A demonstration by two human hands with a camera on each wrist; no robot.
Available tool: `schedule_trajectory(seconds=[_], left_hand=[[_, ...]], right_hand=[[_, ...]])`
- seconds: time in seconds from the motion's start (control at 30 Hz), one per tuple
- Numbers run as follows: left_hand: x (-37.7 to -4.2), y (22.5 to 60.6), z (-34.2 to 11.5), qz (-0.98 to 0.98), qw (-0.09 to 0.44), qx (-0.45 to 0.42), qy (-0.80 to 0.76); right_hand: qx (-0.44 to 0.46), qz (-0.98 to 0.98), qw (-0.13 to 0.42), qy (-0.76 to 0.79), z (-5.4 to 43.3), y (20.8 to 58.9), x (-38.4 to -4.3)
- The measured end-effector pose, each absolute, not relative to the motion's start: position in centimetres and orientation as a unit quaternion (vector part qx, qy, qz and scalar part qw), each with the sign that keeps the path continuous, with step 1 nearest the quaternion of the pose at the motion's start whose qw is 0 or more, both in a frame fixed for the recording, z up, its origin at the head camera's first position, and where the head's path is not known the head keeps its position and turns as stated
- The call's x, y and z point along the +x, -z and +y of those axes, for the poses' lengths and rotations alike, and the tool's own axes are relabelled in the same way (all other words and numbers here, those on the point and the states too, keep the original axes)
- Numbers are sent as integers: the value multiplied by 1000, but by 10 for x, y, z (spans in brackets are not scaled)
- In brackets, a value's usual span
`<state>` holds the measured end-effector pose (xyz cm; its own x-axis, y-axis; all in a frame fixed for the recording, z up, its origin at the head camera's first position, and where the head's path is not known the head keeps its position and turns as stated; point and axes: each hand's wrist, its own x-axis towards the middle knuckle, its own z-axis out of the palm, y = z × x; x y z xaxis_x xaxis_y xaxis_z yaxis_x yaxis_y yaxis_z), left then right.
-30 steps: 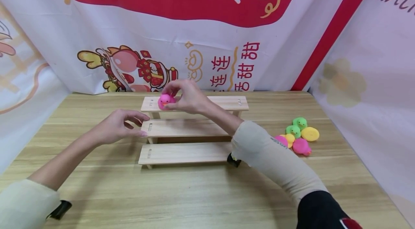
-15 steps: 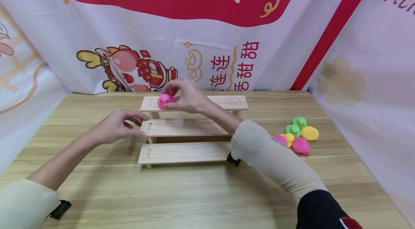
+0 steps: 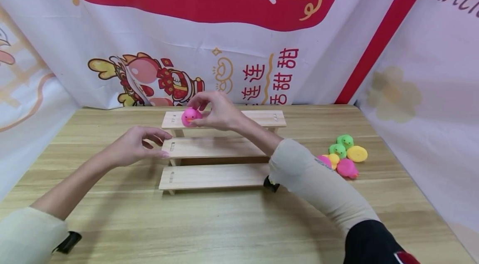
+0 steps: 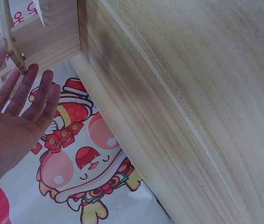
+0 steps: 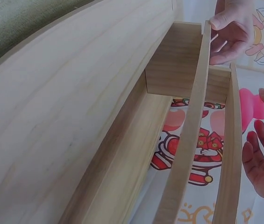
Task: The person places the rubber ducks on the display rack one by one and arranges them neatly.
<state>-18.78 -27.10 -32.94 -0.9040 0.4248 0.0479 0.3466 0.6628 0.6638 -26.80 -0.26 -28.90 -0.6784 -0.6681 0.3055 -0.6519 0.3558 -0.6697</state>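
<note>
A stepped wooden display stand (image 3: pixel 215 176) with three tiers stands on the table. On the left part of its top tier (image 3: pixel 258 118) sits a pink rubber duck (image 3: pixel 189 117). My right hand (image 3: pixel 221 113) holds that duck between thumb and fingers; in the right wrist view the pink duck (image 5: pixel 247 107) shows at the fingertips. At the left end of the middle tier (image 3: pixel 213 147), my left hand (image 3: pixel 135 146) grips the board, thumb at the front corner and a fingertip at the back. Its other fingers (image 4: pixel 42 100) extend loosely in the left wrist view.
On the table's right side lies a cluster of rubber ducks: green ones (image 3: pixel 345 141), pink ones (image 3: pixel 346 169) and yellow ones (image 3: pixel 357 154). My right forearm covers part of the stand's right side. A printed cloth backdrop (image 3: pixel 318 64) rises behind the table (image 3: pixel 209 230).
</note>
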Motion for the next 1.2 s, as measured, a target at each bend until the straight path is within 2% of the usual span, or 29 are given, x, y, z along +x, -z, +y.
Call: schedule_trajectory(seconds=[1.2], left_hand=[[-188, 331, -271, 907, 50, 215, -359]], right_hand=[[-361, 812, 16, 458, 69, 288, -258]])
